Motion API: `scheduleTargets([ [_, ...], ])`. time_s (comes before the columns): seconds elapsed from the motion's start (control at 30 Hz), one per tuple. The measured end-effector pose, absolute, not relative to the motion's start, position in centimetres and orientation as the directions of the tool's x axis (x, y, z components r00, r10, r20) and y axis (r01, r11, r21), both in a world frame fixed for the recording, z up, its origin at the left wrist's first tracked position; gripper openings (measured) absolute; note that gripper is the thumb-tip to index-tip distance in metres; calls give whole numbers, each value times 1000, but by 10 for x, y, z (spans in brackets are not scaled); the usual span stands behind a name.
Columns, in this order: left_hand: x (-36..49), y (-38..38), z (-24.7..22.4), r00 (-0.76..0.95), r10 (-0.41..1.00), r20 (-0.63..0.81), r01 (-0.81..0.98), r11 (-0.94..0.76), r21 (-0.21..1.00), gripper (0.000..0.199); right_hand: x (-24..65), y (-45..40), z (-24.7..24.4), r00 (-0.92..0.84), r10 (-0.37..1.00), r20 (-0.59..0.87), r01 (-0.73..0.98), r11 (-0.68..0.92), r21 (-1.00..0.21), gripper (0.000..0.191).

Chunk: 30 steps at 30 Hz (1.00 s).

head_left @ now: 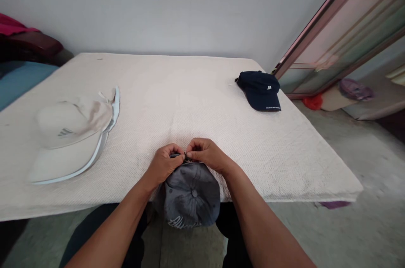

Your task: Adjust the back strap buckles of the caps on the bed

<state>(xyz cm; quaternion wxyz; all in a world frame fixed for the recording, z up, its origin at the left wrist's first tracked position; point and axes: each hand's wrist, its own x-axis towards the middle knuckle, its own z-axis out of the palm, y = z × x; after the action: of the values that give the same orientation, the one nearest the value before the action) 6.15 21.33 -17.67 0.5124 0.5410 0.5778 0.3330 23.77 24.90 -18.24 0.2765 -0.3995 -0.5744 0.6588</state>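
Note:
A dark grey cap with white lettering hangs partly over the table's front edge, its crown facing up and its lettering toward me. My left hand pinches the left part of the strap at the cap's far side. Close beside it, my right hand has thumb and finger pinched on the strap's right part. The fingertips nearly meet; the small buckle between them is mostly hidden. A white cap with a light blue edge lies at the left, and a navy cap rests at the far right.
The table has a white textured cover and stands against a grey wall. At the left are a dark red armrest and a blue surface. A framed glass door and a red bag are at the right.

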Motion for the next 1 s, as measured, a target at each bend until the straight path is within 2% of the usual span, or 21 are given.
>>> scheduleTargets([
  [0.2,63,214,-175,91,965,-244,283,210,936,5,236,248,-183,-571,810,-131,144,-59,-988,16],
  [0.43,64,211,-178,118,933,-339,-31,345,938,8,233,241,-179,-551,834,-32,247,126,-961,18],
  [0.53,63,212,-179,143,924,-355,-138,374,917,11,232,241,-177,-545,838,-13,200,115,-973,15],
  [0.73,62,212,-178,168,913,-371,-199,400,894,12,230,243,-178,-565,825,-18,89,40,-995,17],
  [1.0,67,211,-175,146,946,-289,-210,315,926,14,230,245,-178,-541,839,-56,145,27,-989,18],
])
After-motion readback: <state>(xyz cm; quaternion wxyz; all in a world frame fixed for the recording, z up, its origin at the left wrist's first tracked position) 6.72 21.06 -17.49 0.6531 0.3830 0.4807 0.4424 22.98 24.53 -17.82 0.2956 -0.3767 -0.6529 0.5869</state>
